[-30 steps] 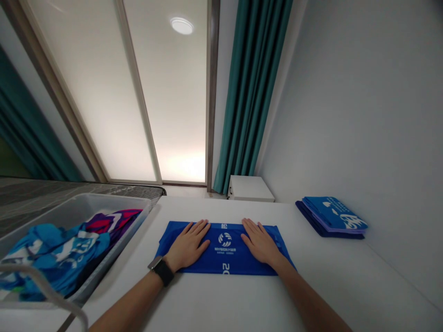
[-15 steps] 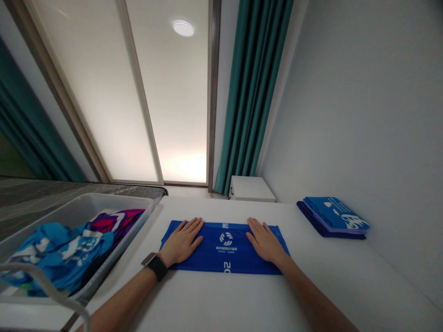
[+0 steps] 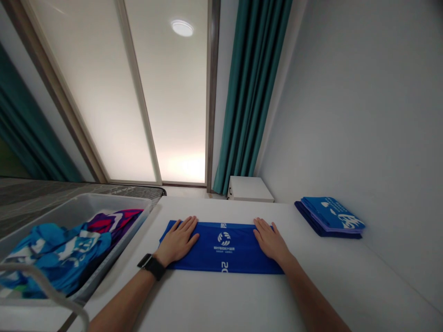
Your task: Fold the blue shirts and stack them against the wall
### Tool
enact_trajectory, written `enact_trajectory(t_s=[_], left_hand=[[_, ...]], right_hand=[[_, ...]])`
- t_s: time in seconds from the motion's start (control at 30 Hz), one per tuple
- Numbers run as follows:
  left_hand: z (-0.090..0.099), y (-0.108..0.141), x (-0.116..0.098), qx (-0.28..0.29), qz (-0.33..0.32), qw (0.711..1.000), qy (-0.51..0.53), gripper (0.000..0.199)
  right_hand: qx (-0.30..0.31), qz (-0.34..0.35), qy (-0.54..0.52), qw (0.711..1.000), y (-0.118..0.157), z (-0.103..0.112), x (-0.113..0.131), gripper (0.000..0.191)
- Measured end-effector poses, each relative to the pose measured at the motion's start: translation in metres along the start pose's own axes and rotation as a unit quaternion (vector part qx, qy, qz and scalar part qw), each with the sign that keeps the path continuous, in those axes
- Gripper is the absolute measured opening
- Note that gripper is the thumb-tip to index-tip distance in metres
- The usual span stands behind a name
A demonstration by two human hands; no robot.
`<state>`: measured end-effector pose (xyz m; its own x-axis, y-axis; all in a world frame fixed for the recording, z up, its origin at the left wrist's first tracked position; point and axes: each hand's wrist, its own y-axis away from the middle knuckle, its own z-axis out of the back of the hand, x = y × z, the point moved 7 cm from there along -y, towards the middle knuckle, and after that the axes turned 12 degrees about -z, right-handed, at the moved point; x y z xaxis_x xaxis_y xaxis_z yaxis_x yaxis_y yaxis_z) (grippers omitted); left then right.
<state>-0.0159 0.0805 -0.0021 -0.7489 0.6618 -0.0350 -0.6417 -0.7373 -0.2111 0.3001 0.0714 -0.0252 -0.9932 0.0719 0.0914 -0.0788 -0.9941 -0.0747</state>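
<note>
A dark blue garment, folded into a long flat strip with a white round logo and lettering, lies across the white table. My left hand rests flat on its left end, fingers stretched out, a black-banded watch on the wrist. On the right end, my right hand lies palm down with its fingers extended. Neither hand grips the cloth. The garment's left and right ends are partly hidden under the hands.
At the left, a pale plastic bin holds crumpled blue and red-purple clothes. A grey cable curves in front of it. Folded garments are stacked at the right by the wall. A white cabinet stands beyond the table.
My hands have slid a little apart, the left one leftward and the right one rightward over the cloth. The view has shifted slightly.
</note>
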Motion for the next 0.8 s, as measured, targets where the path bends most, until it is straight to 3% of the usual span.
enact_trajectory(t_s=[0.17, 0.27, 0.4, 0.57, 0.8], left_hand=[[-0.001, 0.002, 0.009, 0.011, -0.004, 1.000, 0.009, 0.056], [0.001, 0.004, 0.017, 0.013, -0.003, 1.000, 0.019, 0.055], [0.019, 0.006, 0.029, -0.040, 0.029, 0.999, 0.014, 0.044], [0.035, 0.007, 0.032, -0.075, 0.059, 0.995, 0.026, 0.035], [0.024, 0.006, 0.029, -0.063, 0.049, 0.996, 0.038, 0.030]], right_hand=[[-0.007, -0.015, -0.015, 1.000, -0.005, -0.003, -0.019, 0.052], [-0.057, 0.010, -0.033, 0.998, -0.007, 0.011, -0.016, 0.046], [-0.104, 0.022, -0.065, 0.992, -0.006, 0.032, -0.004, 0.037], [-0.072, 0.065, -0.049, 0.994, -0.004, 0.032, 0.027, 0.035], [-0.049, 0.087, -0.031, 0.995, -0.012, 0.025, 0.045, 0.026]])
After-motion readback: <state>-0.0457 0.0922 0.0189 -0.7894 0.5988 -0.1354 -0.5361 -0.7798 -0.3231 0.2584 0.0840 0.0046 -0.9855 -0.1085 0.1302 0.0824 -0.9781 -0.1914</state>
